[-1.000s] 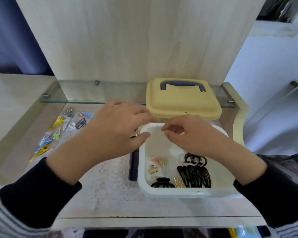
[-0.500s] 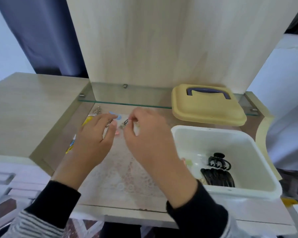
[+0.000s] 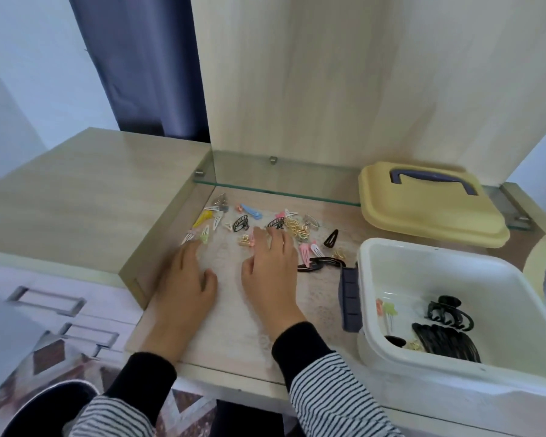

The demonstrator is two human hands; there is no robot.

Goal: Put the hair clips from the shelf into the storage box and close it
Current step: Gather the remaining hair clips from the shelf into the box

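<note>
Head view.
- Hair clips (image 3: 292, 230): many small coloured, gold and black pieces, scattered across the back of the shelf (image 3: 234, 329).
- Storage box (image 3: 372, 263): white, open, at right, with several black clips (image 3: 445, 337) already inside.
- Lid (image 3: 423, 216): yellow, off, lying behind the box.
- Left hand (image 3: 186, 279): palm down, fingers extended, empty, tips near the pale clips.
- Right hand (image 3: 270, 266): likewise spread flat, gripping nothing, tips beside a gold clip (image 3: 245, 240).
- Handling note: probably best to rake the clips into one cluster with both hands, then pinch up a bunch. Flat pieces likely resist single picking.
</note>
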